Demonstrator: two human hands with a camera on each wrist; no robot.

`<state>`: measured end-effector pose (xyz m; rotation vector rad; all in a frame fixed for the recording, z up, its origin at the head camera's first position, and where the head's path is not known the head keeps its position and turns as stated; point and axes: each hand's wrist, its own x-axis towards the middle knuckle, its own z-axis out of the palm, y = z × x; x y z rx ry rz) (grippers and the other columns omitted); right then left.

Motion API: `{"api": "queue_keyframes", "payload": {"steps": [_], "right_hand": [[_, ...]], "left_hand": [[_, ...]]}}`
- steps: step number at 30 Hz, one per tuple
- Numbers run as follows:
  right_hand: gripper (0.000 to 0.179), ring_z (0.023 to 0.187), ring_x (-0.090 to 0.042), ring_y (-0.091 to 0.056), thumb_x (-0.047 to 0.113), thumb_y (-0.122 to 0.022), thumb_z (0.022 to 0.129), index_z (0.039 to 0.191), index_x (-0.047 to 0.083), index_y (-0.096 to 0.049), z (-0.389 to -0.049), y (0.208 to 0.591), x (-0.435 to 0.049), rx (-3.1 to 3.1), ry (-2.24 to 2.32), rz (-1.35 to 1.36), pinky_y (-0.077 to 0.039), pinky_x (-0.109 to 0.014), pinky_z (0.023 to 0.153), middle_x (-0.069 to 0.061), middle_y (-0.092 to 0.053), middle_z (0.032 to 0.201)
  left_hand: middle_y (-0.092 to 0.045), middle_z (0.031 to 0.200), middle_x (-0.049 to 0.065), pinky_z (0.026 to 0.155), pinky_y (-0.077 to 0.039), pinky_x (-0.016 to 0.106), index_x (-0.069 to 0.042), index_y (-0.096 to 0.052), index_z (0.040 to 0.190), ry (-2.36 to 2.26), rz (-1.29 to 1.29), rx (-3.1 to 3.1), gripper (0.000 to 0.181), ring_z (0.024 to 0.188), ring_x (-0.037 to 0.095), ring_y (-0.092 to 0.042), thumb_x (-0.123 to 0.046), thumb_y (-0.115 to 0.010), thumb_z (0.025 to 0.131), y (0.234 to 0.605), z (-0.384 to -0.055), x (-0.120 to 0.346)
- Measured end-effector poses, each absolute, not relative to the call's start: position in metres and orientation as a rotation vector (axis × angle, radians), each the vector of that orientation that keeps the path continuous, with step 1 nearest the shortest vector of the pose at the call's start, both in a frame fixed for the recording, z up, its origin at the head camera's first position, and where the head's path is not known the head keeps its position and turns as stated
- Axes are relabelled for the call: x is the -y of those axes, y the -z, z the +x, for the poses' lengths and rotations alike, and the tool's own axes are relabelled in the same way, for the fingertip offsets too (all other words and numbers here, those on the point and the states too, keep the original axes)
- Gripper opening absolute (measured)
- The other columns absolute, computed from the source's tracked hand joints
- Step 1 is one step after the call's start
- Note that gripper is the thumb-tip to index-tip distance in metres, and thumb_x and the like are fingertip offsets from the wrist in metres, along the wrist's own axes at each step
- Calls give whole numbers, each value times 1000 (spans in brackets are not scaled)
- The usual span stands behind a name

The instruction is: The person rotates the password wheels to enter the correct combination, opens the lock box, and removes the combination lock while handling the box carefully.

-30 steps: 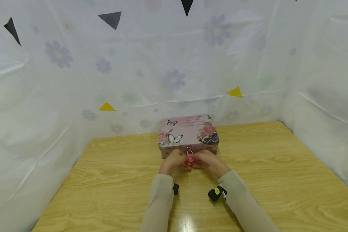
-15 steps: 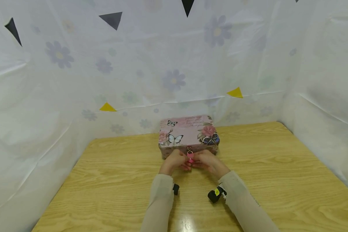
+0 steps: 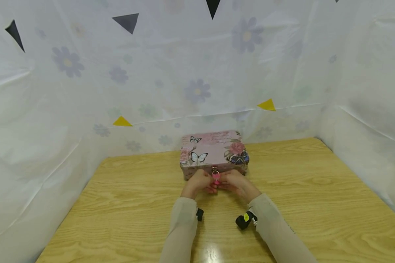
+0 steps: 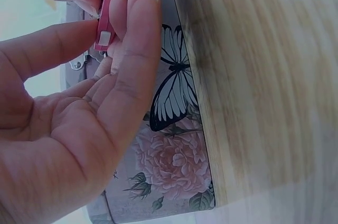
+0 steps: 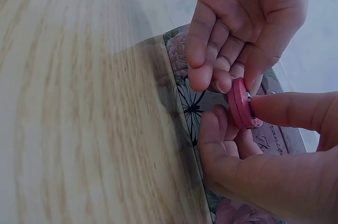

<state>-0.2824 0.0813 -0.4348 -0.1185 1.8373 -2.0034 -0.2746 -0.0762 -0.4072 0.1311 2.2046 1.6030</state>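
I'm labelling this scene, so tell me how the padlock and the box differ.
Size: the padlock is small; the box is far larger. Look: the padlock's body is mostly solid pink, while the box is printed with butterflies and flowers. State: the left hand and right hand pinch the padlock, while the box rests on the table. Both show pink.

Pink floral box (image 3: 211,149), pink padlock (image 3: 216,176), yellowish wood-grain table (image 3: 128,212).
Box lid pale pink, darker script (image 3: 220,138), pink roses (image 4: 177,163) with green leaves (image 4: 202,201), black-and-white butterflies (image 4: 171,97), one dark butterfly (image 3: 239,159) with blue-violet wings. Sleeves (image 3: 182,226) beige; right wrist camera (image 3: 241,222) black with yellow patch (image 3: 246,217). Backdrop (image 3: 184,58) white, printed with faded lilac flowers (image 3: 197,90), yellow centres on some, plus pale green ones; triangles (image 3: 267,105) on it black, grey and yellow.
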Motion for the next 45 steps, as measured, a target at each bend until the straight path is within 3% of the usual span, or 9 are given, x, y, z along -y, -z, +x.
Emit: {"api": "queue_keyframes", "payload": {"steps": [7, 17, 35, 45], "right_hand": [[23, 74, -12, -63, 5, -57, 93, 105, -14, -62, -284, 432, -81, -1806, 2015, -39, -53, -31, 82, -3, -67, 78], [26, 71, -11, -62, 6, -55, 95, 110, -14, -60, -284, 435, -82, -1827, 1965, -25, -54, -27, 76, -2, -66, 76], [34, 79, -11, -62, -1, -48, 95, 120, -23, -49, -283, 434, -82, -1852, 1976, -121, -52, -33, 86, -6, -63, 87], [31, 78, -13, -64, 0, -51, 93, 116, -21, -54, -284, 436, -84, -1830, 2003, -98, -52, -35, 88, -4, -67, 83]], "left_hand": [[-66, 81, 23, 72, -57, 41, 18, -62, 93, -1596, 111, -2218, 21, 70, 29, -69, 3, -48, 94, 405, -275, 76], [-64, 75, 17, 72, -58, 40, 17, -63, 91, -1598, 109, -2207, 20, 75, 34, -70, 4, -48, 93, 407, -275, 77], [-67, 86, 26, 72, -58, 41, 18, -64, 92, -1588, 136, -2219, 22, 77, 34, -70, 3, -48, 93, 407, -276, 78], [-66, 77, 18, 72, -58, 40, 17, -63, 91, -1595, 113, -2214, 20, 76, 35, -71, 4, -48, 93, 407, -275, 78]]}}
